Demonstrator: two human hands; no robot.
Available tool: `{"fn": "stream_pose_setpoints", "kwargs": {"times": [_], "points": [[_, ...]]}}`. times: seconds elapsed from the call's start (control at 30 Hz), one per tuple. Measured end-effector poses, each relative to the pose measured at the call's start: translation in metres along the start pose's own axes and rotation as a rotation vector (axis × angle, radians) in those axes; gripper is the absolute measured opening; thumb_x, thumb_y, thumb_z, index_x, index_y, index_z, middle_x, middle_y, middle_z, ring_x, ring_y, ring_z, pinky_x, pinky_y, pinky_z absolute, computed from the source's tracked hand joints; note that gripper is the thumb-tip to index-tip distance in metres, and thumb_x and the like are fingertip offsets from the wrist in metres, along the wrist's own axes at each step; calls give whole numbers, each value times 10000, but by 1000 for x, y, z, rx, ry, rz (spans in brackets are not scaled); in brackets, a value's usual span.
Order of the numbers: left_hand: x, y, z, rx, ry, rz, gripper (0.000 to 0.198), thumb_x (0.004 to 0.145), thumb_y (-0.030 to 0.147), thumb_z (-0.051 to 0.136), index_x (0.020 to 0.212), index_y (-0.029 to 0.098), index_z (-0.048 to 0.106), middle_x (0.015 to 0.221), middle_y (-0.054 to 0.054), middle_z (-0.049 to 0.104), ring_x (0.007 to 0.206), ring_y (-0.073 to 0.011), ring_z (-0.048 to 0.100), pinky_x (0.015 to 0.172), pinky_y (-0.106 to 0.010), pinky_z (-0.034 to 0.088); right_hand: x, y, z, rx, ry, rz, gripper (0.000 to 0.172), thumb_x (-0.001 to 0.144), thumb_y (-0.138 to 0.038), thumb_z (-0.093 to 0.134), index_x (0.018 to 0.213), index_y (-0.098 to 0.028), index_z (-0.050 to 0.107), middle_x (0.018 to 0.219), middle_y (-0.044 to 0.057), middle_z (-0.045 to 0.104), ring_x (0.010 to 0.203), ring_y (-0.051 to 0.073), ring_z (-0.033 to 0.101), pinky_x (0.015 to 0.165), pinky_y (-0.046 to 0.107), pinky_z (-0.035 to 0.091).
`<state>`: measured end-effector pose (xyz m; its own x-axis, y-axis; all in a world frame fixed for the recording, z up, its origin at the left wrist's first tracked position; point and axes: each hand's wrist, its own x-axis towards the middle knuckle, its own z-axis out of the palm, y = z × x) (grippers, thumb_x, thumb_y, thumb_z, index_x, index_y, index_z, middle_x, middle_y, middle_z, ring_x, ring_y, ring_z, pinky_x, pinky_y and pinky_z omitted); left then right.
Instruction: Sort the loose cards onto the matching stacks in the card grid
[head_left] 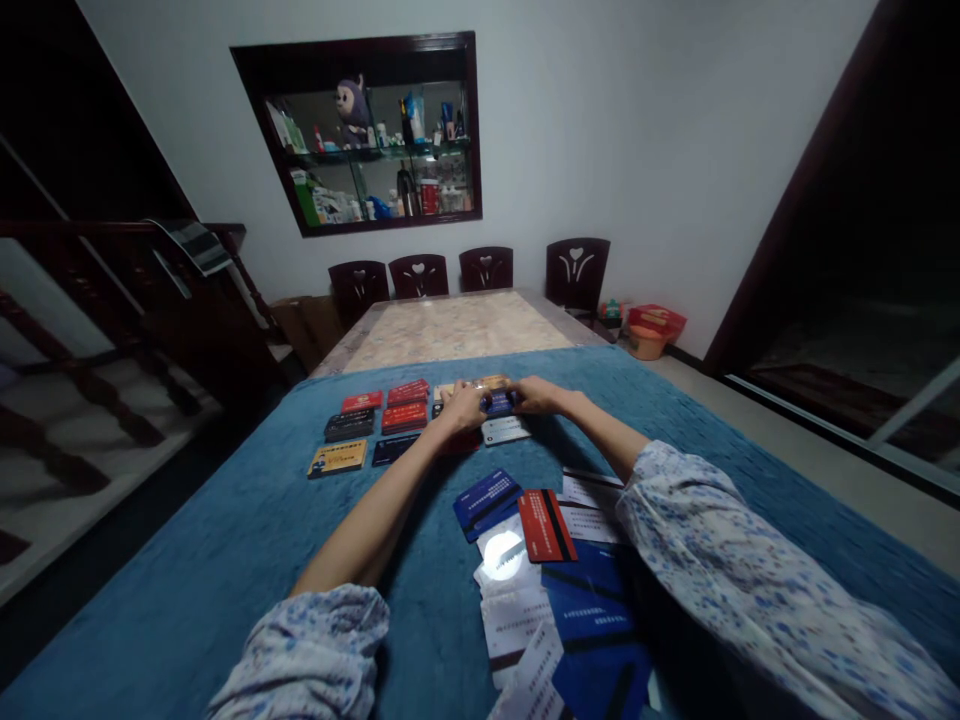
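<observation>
Both hands reach to the far right end of some sorted card stacks on a blue cloth. My left hand [466, 408] and my right hand [531, 395] are on either side of a blue card stack [498, 403], fingers bent in towards it. A gold card [491, 382] lies just behind, and a white card [506, 431] in front. To the left are red cards [406, 416], black cards [350, 424] and a yellow card [337, 458]. Nearer me spreads a loose pile with a red card [547, 526], blue cards [592, 610] and white cards [517, 622].
The blue cloth [225, 530] covers the near part of a long table [465, 325]. Dark chairs [576, 270] stand at its far end. A wall shelf [386, 150] holds a plush toy and bottles. At left is a wooden railing [90, 230].
</observation>
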<state>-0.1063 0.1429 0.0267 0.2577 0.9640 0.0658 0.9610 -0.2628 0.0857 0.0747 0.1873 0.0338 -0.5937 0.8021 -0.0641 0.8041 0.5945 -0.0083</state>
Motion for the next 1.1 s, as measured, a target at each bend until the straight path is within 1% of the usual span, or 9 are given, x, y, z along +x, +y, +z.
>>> {"fn": "stream_pose_setpoints", "kwargs": {"times": [0.1, 0.27, 0.37, 0.47, 0.6, 0.77, 0.93, 1.1], "points": [[-1, 1, -1, 0, -8, -1, 407, 806, 155, 586, 1192, 260, 656, 1232, -120, 652, 1257, -375, 432, 983, -597, 361, -1, 0, 1, 2, 11, -1, 339, 851, -276, 621, 1169, -173, 681, 1084, 102, 742, 973, 227, 687, 706, 219, 448], [-2, 3, -2, 9, -12, -2, 426, 794, 137, 582, 1195, 263, 651, 1248, -111, 648, 1269, -375, 421, 980, -582, 365, -4, 0, 2, 0, 25, -12, 350, 859, -269, 617, 1197, -194, 668, 1090, 94, 740, 989, 223, 681, 736, 220, 448], [-4, 2, -2, 17, 12, 9, 413, 800, 145, 573, 1191, 256, 652, 1265, -113, 631, 1291, -364, 395, 989, -566, 355, -8, 1, 1, 1, 18, -19, 350, 866, -289, 605, 1199, -200, 668, 1082, 89, 740, 970, 218, 683, 728, 222, 450], [-11, 0, -1, 14, 62, 23, 383, 815, 163, 570, 1181, 236, 658, 1277, -122, 613, 1306, -350, 371, 1008, -561, 332, -13, 2, -3, -6, 21, -10, 400, 865, -290, 598, 1251, -193, 642, 1112, 98, 730, 990, 229, 675, 726, 234, 449], [-31, -2, 0, -27, 142, 55, 279, 845, 160, 544, 1064, 231, 701, 1231, -109, 629, 1267, -320, 388, 996, -541, 321, -26, 1, -7, -4, 58, -23, 401, 866, -264, 580, 1257, -202, 646, 1118, 86, 727, 1011, 224, 660, 739, 236, 438], [-61, -3, 1, -92, 227, 73, 209, 870, 144, 524, 898, 212, 719, 1089, -89, 668, 1179, -286, 419, 937, -475, 328, -48, -6, -5, 11, 123, -67, 318, 848, -181, 556, 1121, -210, 718, 1031, 67, 745, 961, 207, 649, 764, 238, 416], [-91, 1, 4, -132, 290, 92, 204, 891, 147, 527, 873, 202, 723, 1049, -84, 674, 1145, -272, 428, 935, -470, 312, -68, -18, 2, 54, 208, -86, 288, 850, -164, 547, 1054, -205, 745, 1047, 74, 730, 970, 208, 607, 775, 244, 395], [-121, 3, 9, -119, 303, 119, 224, 897, 122, 517, 906, 203, 725, 1009, -85, 692, 1171, -281, 435, 945, -478, 300, -89, -33, 6, 117, 249, -147, 243, 865, -159, 538, 970, -188, 755, 985, 69, 723, 894, 197, 581, 786, 261, 380]]}}
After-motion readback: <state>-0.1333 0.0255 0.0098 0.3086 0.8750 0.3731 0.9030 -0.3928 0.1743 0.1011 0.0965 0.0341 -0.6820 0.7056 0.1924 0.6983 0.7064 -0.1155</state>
